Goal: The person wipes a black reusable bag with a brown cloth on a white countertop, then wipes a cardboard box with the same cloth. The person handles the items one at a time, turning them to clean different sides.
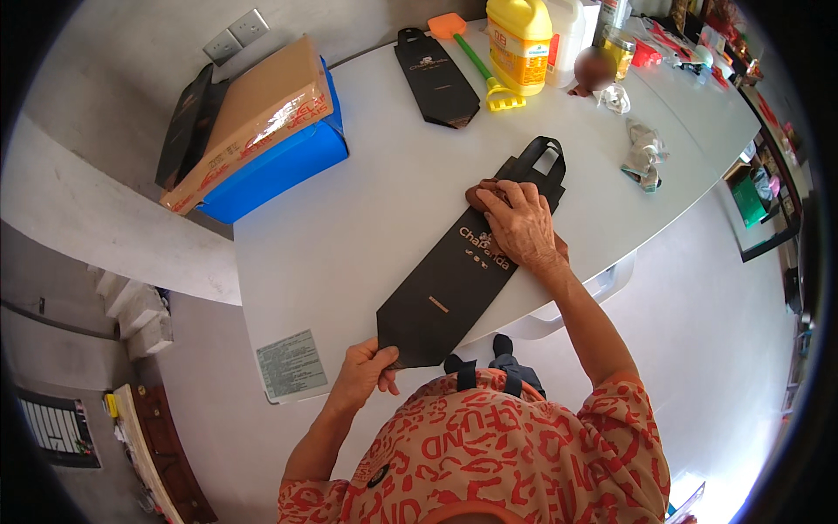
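Observation:
A black folded carrier bag (438, 304) with printed writing lies flat and slanted across the white table in front of me. Its looped handles (550, 160) point away from me. My left hand (366, 370) pinches the bag's near corner between thumb and fingers at the table edge. On the upper part of the bag, my right hand (520, 219) presses down a bunched brown cloth (480, 196), fingers curled over it. Part of the cloth and some of the bag's print are hidden under that hand.
A second black bag (437, 85) lies farther back, beside a green-handled toy tool (474, 56) and a yellow jug (520, 46). A cardboard box (262, 98) on a blue box (281, 170) stands left. Crumpled cloth (645, 154) lies right; a printed sheet (291, 367) is at the near-left corner.

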Demonstrator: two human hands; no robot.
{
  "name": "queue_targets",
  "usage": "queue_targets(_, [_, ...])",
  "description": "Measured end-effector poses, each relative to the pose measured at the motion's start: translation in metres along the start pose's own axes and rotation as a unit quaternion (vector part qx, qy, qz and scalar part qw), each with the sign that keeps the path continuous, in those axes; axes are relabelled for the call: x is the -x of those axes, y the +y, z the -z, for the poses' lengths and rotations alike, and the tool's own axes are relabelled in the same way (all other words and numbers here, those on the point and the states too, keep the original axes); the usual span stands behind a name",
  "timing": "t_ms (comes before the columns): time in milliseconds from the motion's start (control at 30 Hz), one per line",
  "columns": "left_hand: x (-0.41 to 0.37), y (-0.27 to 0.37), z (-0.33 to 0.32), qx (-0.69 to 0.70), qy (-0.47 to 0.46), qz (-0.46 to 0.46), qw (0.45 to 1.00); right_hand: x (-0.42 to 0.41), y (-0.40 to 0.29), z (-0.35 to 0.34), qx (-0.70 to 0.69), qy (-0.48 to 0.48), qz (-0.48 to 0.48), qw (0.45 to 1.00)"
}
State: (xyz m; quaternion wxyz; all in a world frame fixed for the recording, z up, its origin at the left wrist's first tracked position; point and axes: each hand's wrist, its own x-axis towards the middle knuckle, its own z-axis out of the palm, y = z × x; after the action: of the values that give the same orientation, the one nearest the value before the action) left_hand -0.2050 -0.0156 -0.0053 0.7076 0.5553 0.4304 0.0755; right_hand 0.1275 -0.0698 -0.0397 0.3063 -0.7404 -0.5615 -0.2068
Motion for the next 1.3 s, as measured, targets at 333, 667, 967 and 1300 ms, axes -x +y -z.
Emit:
queue_targets(333, [-0.017, 0.026, -0.044, -0.452, 0.236, -0.396, 0.763, 0.015, -0.075, -0.002, 0.035, -0.030, -0.035, 0.998])
queue_targets(667, [-0.060, 0.003, -0.076, -0.610, 0.104, -0.322, 0.716, 0.004, -0.055, 0.002, -0.043, -0.043, -0.019, 0.998])
queue_targets(967, [-0.060, 0.004, -0.079, -0.599, 0.105, -0.322, 0.726, -0.004, -0.016, -0.012, 0.042, -0.007, -0.066, 0.997])
queue_targets(1300, [-0.064, -0.001, -0.078, -0.593, 0.116, -0.346, 0.718, 0.031, -0.083, -0.004, -0.042, -0.048, 0.045, 0.997])
